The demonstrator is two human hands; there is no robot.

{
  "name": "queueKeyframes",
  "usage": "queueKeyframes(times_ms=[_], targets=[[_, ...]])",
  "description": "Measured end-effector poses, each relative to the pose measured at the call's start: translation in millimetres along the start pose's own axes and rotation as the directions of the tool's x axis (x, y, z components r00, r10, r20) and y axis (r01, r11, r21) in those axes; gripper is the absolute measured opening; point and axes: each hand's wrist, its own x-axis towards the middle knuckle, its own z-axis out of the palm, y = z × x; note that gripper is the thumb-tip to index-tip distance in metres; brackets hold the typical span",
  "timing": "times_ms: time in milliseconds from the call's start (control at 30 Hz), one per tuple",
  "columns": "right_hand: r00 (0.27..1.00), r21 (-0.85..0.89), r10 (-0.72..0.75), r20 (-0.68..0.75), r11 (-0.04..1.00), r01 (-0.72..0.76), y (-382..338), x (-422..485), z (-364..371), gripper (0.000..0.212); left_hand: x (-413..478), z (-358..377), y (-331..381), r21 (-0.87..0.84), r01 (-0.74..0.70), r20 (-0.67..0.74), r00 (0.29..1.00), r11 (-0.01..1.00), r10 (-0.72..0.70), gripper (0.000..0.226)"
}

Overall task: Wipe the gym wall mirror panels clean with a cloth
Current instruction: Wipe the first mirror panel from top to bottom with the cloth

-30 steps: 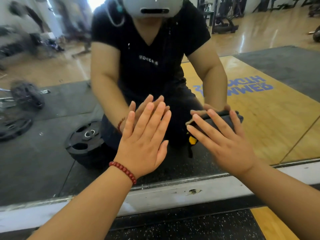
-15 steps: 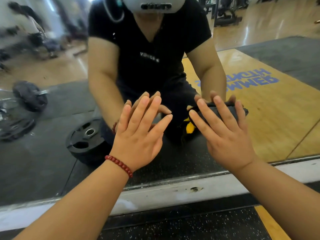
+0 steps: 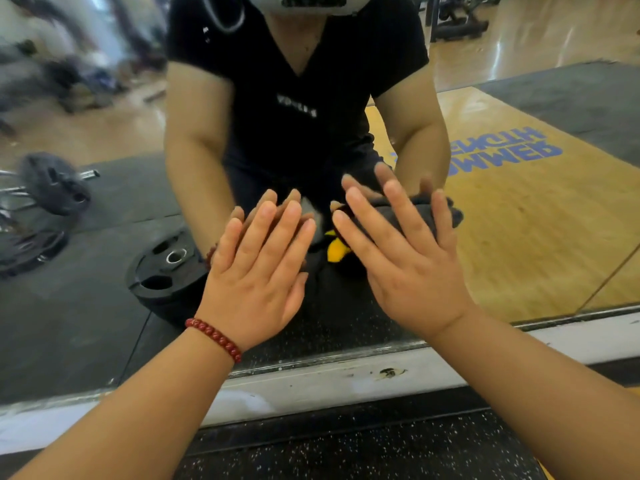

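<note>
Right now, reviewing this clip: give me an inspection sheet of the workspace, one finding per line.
Surface: mirror low on the wall, above a scuffed white ledge.
Job's things: dark cloth with a yellow part, pressed to the glass.
Clutter: weight plate and barbell, seen only as reflections.
Grippers: left hand flat on the glass, fingers straight; right hand flat, pressing the cloth.
Cables: nothing seen on the floor.
Surroundings: black speckled floor; reflected wooden gym floor, blurred.
</note>
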Motion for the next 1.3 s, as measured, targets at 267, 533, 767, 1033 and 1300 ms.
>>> queueKeyframes(times_ms=[267, 533, 767, 1033, 1300], targets=[[0.965, -0.097, -0.184, 0.186, 0.974, 0.204, -3.9, -59.3, 7.0, 0.067, -14.4, 12.0, 5.4, 0.025, -0.070, 0.004, 0.998, 0.997, 0.070, 0.071], [0.991, -0.063, -0.028, 0.130, 0.997, 0.037, 1.4, -66.6, 5.9, 0.070, -17.4, 11.0, 11.7, -0.002, -0.046, 0.013, 0.999, 0.999, 0.046, 0.075], [0.997, -0.055, -0.027, 0.070, 0.998, 0.031, 14.4, -47.0, 7.3, 0.056, -1.6, 12.7, 40.5, -0.080, -0.033, 0.012, 0.999, 0.996, 0.034, 0.070], [0.984, -0.041, 0.002, 0.176, 0.999, 0.006, 25.2, -81.1, 3.7, 0.058, 5.2, 24.1, 53.2, -0.118, -0.042, -0.017, 0.999, 0.992, 0.041, 0.050], [0.949, -0.062, -0.200, 0.245, 0.973, 0.221, 10.3, -114.1, 22.1, 0.067, -13.8, 22.3, 35.5, -0.055, -0.013, -0.031, 0.999, 0.998, 0.012, 0.062]])
